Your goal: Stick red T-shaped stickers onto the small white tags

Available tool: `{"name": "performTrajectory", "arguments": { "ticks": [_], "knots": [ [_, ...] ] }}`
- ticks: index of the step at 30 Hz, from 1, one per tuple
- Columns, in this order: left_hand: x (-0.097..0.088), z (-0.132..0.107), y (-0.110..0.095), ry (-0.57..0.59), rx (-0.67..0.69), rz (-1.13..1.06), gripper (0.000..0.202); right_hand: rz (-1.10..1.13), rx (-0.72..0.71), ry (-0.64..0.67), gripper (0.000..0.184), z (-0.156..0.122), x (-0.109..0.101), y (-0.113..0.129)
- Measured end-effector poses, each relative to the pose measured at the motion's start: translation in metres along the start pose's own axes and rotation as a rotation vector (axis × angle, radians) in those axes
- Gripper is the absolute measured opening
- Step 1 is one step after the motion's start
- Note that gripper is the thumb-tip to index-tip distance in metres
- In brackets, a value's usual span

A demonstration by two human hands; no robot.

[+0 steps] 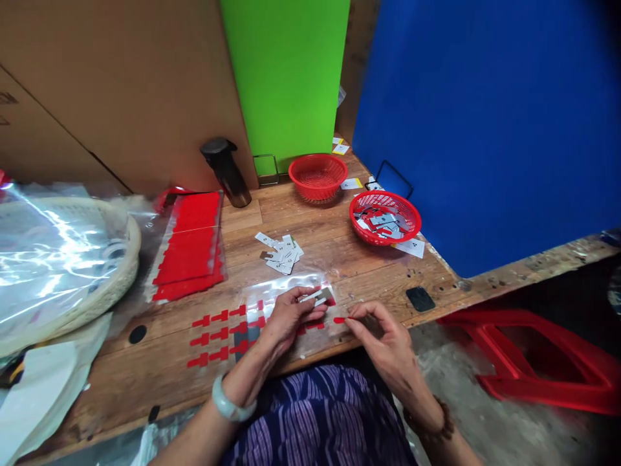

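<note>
My left hand (pixel 290 315) is closed on a small grey metal piece (pixel 315 297) above a clear plastic sheet (pixel 291 291) that carries rows of red stickers (pixel 218 335). My right hand (pixel 376 327) pinches one red sticker (pixel 339 320) between thumb and forefinger, just right of the left hand. A loose pile of grey metal pieces (pixel 281 251) lies on the wooden table (pixel 339 252) beyond my hands.
Two red baskets stand at the back right, one empty (pixel 317 175), one holding finished pieces (pixel 385 217). A stack of red sticker sheets (pixel 191 249) lies left, beside a woven basket with plastic wrap (pixel 63 259). A black bottle (pixel 226 171), cardboard, green and blue boards stand behind.
</note>
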State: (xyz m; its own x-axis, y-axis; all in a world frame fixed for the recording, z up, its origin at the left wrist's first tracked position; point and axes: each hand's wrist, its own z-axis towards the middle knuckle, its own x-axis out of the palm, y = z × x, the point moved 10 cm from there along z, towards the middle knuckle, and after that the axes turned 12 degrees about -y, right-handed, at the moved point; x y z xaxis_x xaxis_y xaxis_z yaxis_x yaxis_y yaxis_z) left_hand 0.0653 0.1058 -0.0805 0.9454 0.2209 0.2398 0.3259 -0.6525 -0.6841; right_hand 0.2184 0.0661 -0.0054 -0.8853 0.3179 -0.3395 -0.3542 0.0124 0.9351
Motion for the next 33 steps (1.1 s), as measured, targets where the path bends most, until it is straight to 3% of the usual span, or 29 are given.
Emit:
{"name": "performTrajectory", "arguments": {
  "ticks": [6, 12, 33],
  "knots": [
    [-0.025, -0.035, 0.002, 0.024, -0.087, -0.021, 0.027, 0.072, 0.033, 0.092, 0.008, 0.004, 0.028, 0.005],
    [-0.035, -0.047, 0.008, 0.035, -0.104, -0.004, 0.03, 0.088, -0.018, 0.204, 0.007, 0.0, 0.052, 0.014],
    [-0.034, -0.049, 0.009, 0.003, -0.117, 0.085, 0.037, 0.07, -0.063, 0.28, 0.008, -0.006, 0.061, 0.012]
  ]
}}
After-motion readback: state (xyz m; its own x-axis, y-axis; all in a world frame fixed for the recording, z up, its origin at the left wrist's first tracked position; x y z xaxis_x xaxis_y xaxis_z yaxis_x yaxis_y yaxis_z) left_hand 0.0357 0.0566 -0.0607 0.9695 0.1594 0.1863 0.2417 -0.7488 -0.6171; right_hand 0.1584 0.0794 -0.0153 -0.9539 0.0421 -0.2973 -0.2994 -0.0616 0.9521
